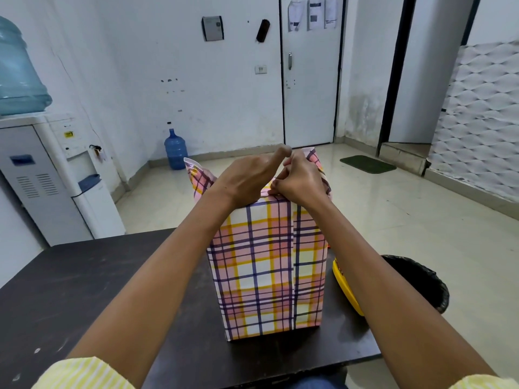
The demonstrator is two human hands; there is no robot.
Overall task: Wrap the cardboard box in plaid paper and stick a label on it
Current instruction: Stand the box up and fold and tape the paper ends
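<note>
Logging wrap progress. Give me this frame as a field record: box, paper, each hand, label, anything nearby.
box: box upright on dark table, near face fully covered
paper: plaid paper, vertical overlap seam on near face; flaps stand up at top left and top right
top: not yet closed
left hand: rests on the box top, fingers hidden
right hand: fingers curled, pinching paper at the top edge
label: none on near face
nearby: yellow object right of box, partly hidden by arm; black bin beyond table
</note>
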